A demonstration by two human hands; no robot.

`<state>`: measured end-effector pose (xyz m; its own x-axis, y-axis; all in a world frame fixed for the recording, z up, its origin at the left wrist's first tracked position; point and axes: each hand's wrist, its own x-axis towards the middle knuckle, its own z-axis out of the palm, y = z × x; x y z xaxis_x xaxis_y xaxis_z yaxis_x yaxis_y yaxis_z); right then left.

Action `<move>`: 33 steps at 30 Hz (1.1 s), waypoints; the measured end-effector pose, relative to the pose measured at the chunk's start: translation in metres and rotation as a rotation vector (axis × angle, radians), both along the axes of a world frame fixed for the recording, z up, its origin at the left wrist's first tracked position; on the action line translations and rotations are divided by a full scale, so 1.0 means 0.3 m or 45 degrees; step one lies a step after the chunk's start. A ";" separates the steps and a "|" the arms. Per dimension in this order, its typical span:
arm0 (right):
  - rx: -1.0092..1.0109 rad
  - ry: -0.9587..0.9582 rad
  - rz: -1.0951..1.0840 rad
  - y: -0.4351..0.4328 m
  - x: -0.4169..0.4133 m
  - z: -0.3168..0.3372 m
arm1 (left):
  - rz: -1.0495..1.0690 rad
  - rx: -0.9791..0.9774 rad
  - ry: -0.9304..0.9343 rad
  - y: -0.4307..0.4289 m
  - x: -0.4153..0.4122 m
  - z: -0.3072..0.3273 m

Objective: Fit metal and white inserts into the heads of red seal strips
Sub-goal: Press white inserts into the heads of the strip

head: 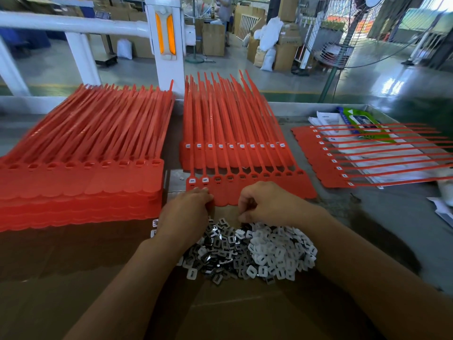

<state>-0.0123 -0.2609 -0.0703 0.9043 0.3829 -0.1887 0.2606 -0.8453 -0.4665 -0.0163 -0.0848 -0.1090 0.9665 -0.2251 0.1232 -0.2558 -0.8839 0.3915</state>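
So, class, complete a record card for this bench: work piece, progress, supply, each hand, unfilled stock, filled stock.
Work piece: front red sheet of joined seal strips
Progress: two leftmost heads filled white; the rest look empty
Supply: metal inserts and white inserts heaped on cardboard
Left hand: rests on the front red sheet
Right hand: fingers curled at the heap; any hold hidden
Unfilled stock: left stack
Filled stock: right sheet, lying on papers
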 end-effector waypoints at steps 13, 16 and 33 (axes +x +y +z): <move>0.339 -0.169 -0.255 0.075 0.168 -0.006 | -0.010 -0.033 -0.013 0.003 -0.004 0.003; 0.336 -0.182 -0.286 0.092 0.196 -0.031 | -0.023 -0.037 -0.015 0.004 -0.003 0.001; 0.263 -0.188 -0.354 0.134 0.231 -0.064 | -0.027 -0.012 -0.018 0.004 -0.005 0.004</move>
